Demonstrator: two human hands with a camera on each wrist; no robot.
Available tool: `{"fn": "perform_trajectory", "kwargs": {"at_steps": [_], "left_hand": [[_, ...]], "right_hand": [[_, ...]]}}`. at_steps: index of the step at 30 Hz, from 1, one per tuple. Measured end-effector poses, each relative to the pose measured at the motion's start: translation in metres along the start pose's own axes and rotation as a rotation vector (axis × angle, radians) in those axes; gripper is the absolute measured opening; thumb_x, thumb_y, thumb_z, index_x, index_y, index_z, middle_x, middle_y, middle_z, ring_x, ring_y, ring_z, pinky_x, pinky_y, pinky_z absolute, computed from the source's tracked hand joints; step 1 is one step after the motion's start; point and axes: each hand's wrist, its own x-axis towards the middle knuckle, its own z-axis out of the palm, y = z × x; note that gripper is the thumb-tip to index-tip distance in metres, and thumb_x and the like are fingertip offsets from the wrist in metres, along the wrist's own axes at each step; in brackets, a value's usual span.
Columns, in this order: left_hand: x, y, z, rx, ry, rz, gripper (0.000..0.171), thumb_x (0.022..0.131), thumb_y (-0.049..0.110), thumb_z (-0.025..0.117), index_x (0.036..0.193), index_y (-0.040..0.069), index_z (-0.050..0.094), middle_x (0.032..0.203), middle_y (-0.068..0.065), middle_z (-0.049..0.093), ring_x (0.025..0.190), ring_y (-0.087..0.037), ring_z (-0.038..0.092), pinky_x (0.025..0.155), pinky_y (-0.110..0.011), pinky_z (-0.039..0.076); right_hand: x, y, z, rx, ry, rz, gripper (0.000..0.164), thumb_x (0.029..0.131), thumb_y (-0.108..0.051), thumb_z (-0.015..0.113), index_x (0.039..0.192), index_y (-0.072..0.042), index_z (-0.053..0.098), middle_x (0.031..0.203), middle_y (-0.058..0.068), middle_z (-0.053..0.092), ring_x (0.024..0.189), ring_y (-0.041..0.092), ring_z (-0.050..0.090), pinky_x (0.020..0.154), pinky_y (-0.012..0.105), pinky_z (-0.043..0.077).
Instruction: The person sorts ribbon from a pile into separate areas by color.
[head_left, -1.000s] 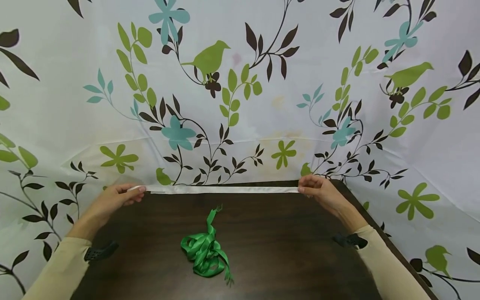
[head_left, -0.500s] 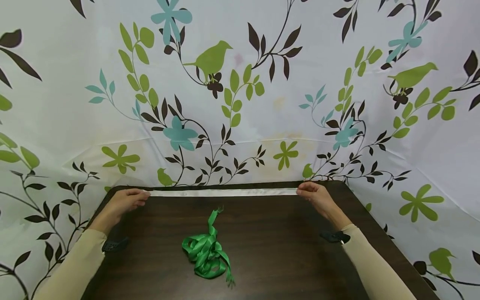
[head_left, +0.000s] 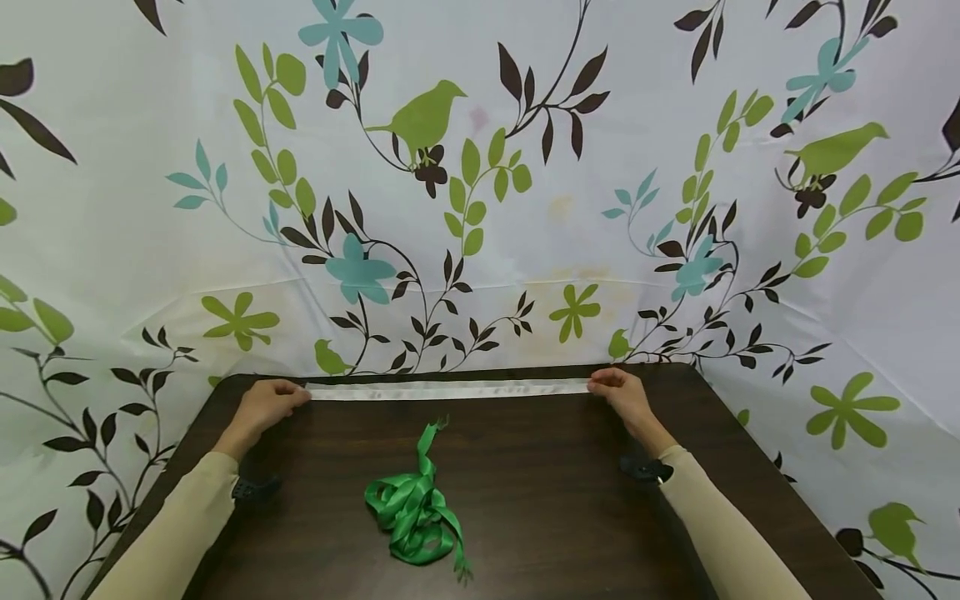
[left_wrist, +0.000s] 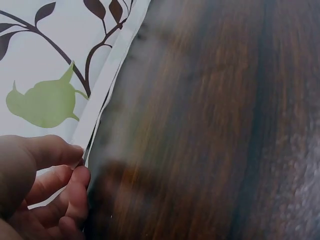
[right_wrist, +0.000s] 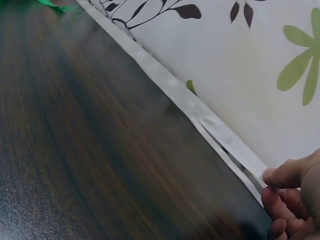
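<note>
Stretched straight between both hands is a white ribbon (head_left: 450, 390), running parallel to the table's far edge. My left hand (head_left: 262, 410) pinches its left end between thumb and forefinger; the left wrist view shows those fingertips on the ribbon (left_wrist: 102, 95). At the other end, my right hand (head_left: 628, 404) pinches it the same way. In the right wrist view the ribbon (right_wrist: 175, 90) appears as two layers with a narrow gap near the fingers. A loose heap of green ribbon (head_left: 412, 512) lies on the table nearer to me, its frayed ends pointing away and toward me.
The dark wood-grain table (head_left: 540, 500) has rounded far corners. Behind it hangs a white cloth (head_left: 525, 233) printed with birds, leaves and flowers, reaching down to the far edge and along both sides. Dark wristbands (head_left: 255, 487) sit at both cuffs.
Both hands have come down and slightly toward me with the white ribbon, and moved a little closer together. The green ribbon lies as before.
</note>
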Motion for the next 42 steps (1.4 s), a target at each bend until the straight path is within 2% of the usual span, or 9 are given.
{"fn": "perform_trajectory", "kwargs": {"at_steps": [3,7,15,21,25,30,34,38,42], "left_hand": [[0.002,0.000,0.003,0.019,0.013,-0.012,0.039,0.097,0.030,0.070,0.110,-0.006,0.071,0.110,-0.021,0.067,0.086,-0.029,0.065,0.070,-0.039,0.050],[0.004,-0.001,0.005,0.052,0.016,-0.022,0.039,0.097,0.031,0.068,0.110,-0.006,0.071,0.107,-0.021,0.067,0.087,-0.030,0.065,0.070,-0.041,0.050],[0.003,0.003,0.006,0.134,0.023,-0.076,0.045,0.097,0.039,0.063,0.117,-0.001,0.069,0.121,-0.025,0.062,0.100,-0.040,0.059,0.075,-0.054,0.045],[0.001,0.006,0.005,0.147,0.026,-0.057,0.044,0.096,0.039,0.066,0.116,-0.001,0.069,0.117,-0.023,0.064,0.101,-0.040,0.060,0.077,-0.055,0.047],[-0.002,0.005,0.001,0.084,-0.006,-0.004,0.048,0.098,0.036,0.068,0.121,-0.005,0.063,0.108,-0.021,0.066,0.094,-0.035,0.063,0.077,-0.051,0.049],[-0.015,0.004,-0.015,0.048,-0.050,0.016,0.063,0.100,0.037,0.066,0.138,-0.010,0.045,0.109,-0.025,0.064,0.086,-0.030,0.068,0.076,-0.050,0.051],[-0.030,0.012,-0.029,0.068,-0.054,0.027,0.073,0.101,0.039,0.064,0.145,-0.011,0.034,0.112,-0.029,0.063,0.085,-0.031,0.069,0.077,-0.054,0.051],[-0.047,0.027,-0.038,0.094,-0.021,0.078,0.075,0.101,0.043,0.063,0.146,-0.009,0.034,0.109,-0.026,0.067,0.083,-0.030,0.070,0.075,-0.053,0.051],[-0.066,0.046,-0.036,0.125,0.005,0.150,0.072,0.101,0.048,0.062,0.146,-0.004,0.039,0.104,-0.016,0.071,0.080,-0.022,0.067,0.072,-0.045,0.049]], "right_hand": [[-0.001,0.000,0.003,-0.029,0.027,-0.015,0.029,0.090,-0.001,0.077,0.114,0.012,0.066,0.099,0.016,0.073,0.080,0.011,0.066,0.078,0.030,0.050],[-0.001,-0.001,0.005,-0.076,0.040,-0.035,0.026,0.090,0.001,0.076,0.112,0.012,0.066,0.097,0.016,0.072,0.080,0.011,0.066,0.075,0.024,0.051],[-0.004,-0.002,0.006,-0.154,0.019,-0.093,0.022,0.091,0.001,0.074,0.110,0.012,0.067,0.099,0.021,0.070,0.081,0.014,0.064,0.070,0.021,0.048],[-0.006,-0.003,0.002,-0.175,0.038,-0.067,0.022,0.093,-0.006,0.075,0.110,0.006,0.070,0.101,0.017,0.070,0.085,0.018,0.063,0.074,0.024,0.048],[-0.009,-0.008,-0.008,-0.205,0.076,-0.067,0.026,0.096,-0.017,0.075,0.113,0.002,0.071,0.105,0.016,0.070,0.092,0.024,0.062,0.077,0.029,0.046],[-0.013,-0.021,-0.028,-0.258,0.101,-0.123,0.035,0.099,-0.028,0.070,0.120,0.001,0.070,0.105,0.015,0.070,0.090,0.025,0.064,0.072,0.026,0.047],[-0.027,-0.034,-0.043,-0.296,0.053,-0.164,0.043,0.100,-0.036,0.068,0.125,0.000,0.068,0.110,0.014,0.070,0.093,0.024,0.065,0.073,0.024,0.050],[-0.043,-0.046,-0.051,-0.301,-0.022,-0.237,0.043,0.101,-0.035,0.067,0.128,-0.001,0.066,0.115,0.015,0.069,0.097,0.022,0.066,0.076,0.024,0.052],[-0.058,-0.059,-0.053,-0.301,-0.085,-0.309,0.037,0.102,-0.030,0.066,0.129,-0.005,0.067,0.118,0.014,0.069,0.099,0.018,0.067,0.078,0.025,0.052]]}}
